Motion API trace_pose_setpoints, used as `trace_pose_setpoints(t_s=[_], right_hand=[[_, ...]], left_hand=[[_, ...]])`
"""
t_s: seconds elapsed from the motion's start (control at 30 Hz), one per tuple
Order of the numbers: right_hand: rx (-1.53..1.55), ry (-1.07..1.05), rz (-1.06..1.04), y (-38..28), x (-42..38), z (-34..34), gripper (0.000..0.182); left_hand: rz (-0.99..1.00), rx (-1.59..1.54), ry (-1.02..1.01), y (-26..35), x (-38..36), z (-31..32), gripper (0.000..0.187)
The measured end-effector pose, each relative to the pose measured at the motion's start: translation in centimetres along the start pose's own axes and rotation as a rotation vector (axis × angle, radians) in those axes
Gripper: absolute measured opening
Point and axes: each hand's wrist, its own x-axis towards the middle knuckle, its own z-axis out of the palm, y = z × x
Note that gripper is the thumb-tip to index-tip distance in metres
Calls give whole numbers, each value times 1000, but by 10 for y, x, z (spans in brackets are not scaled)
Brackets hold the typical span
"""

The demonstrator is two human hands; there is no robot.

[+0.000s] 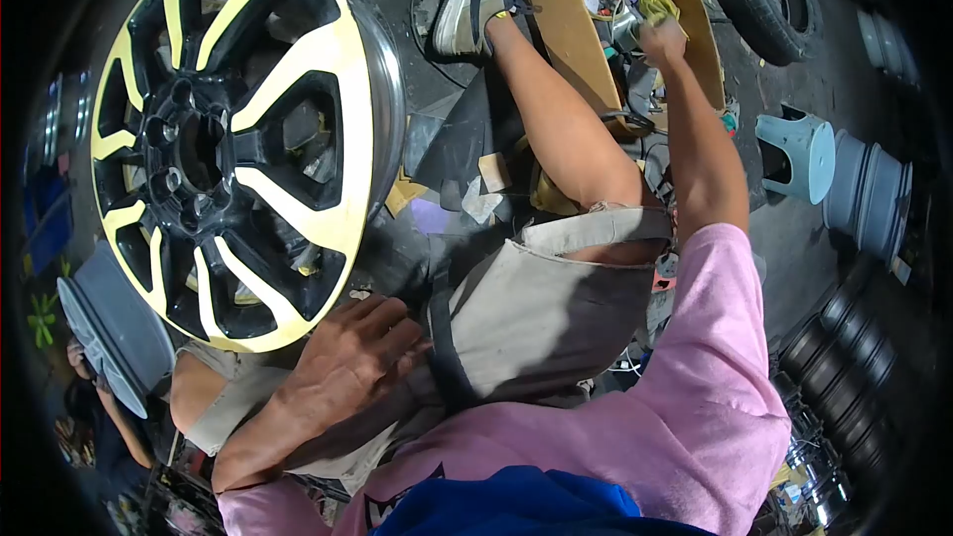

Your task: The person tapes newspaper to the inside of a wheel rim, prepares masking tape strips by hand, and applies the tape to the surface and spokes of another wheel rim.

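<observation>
A large wheel rim (298, 208) with pale yellow spoke faces and black recesses stands tilted at my left. Below its lower edge, near my lap, is my left hand (362, 349), its fingers curled inward; whatever they may hold is hidden. My right hand (663, 40) reaches into a long cardboard box (566, 30) of mixed scraps. Its fingers look closed but blurred, beside a coil of yellow-green cord (655, 6) and a shiny metal can (625, 28). I cannot make out what that hand grips.
A black tyre (759, 0) lies beyond the box. To the right are a pale blue plastic stool (809, 157), a grey rim (866, 189) and stacked dark rims (844, 367). Another grey rim (114, 318) is at far left, beside another person's arm (124, 422). Paper scraps (481, 201) litter the floor.
</observation>
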Motion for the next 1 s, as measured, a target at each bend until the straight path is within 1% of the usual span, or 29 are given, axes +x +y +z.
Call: trace_pose_setpoints(t_s=[0.03,0.1,0.13,0.2,0.23,0.27,0.3,0.33,0.37,0.4,0.43,0.47,0.5,0.53,0.6,0.63,0.67,0.73,0.77,0.83,0.87,0.9,0.97,1.0], right_hand=[[46,-2,-58,-10,16,-6,55],[155,172,-215,-23,52,-12,42],[150,173,-213,-31,68,-23,42],[559,13,-441,-50,93,-56,47],[689,-74,-362,-69,86,-76,44],[818,-160,-281,-87,74,-90,49],[816,-159,-282,-79,73,-91,49],[501,62,-447,-60,74,-90,47],[175,279,-597,-42,73,-89,55],[-164,296,-640,-27,64,-91,58],[-226,-150,-326,-7,70,-90,53],[-248,-149,-320,-3,32,-99,53],[-436,-311,-226,36,40,-66,55],[-188,-469,217,73,44,-32,59],[-364,-536,139,81,-7,-38,71],[-425,-460,178,72,-33,-31,77],[-357,-440,112,104,-30,1,79],[-355,-374,-55,85,-55,4,75],[-354,-373,-57,73,-57,4,75],[-320,-373,-43,56,-54,6,59],[-320,-371,-45,44,-51,8,59],[126,-402,193,26,-47,7,61],[573,-417,429,2,-31,-12,63],[329,-540,365,-11,-19,-28,63]], left_hand=[[-1,-3,-2,0,0,1,18],[-13,-2,-12,1,1,3,18],[-10,-5,-13,2,1,3,18],[-14,-20,-30,2,1,3,18],[-12,-22,-30,3,1,2,18],[-12,-20,-26,2,1,2,18],[-12,-17,-21,3,1,1,18],[-9,-17,-18,3,0,1,18],[-15,-14,-21,4,-1,0,17],[-23,-12,-24,4,-2,0,17],[-22,-12,-22,3,-3,1,17],[-28,-14,-18,3,-4,2,16],[-33,-16,-15,2,-6,3,16],[-33,-17,-14,2,-7,3,16],[-70,-30,-54,2,-8,2,20],[-71,-28,-55,2,-9,4,20],[-50,-22,-16,2,-9,7,17],[-30,-15,24,2,-10,9,15],[-39,-18,18,3,-10,9,15],[-48,-22,14,3,-10,10,15],[-36,-7,19,1,-10,11,16],[-25,8,24,1,-11,11,16],[-31,2,18,0,-11,10,16],[-36,-5,9,0,-11,10,16]])
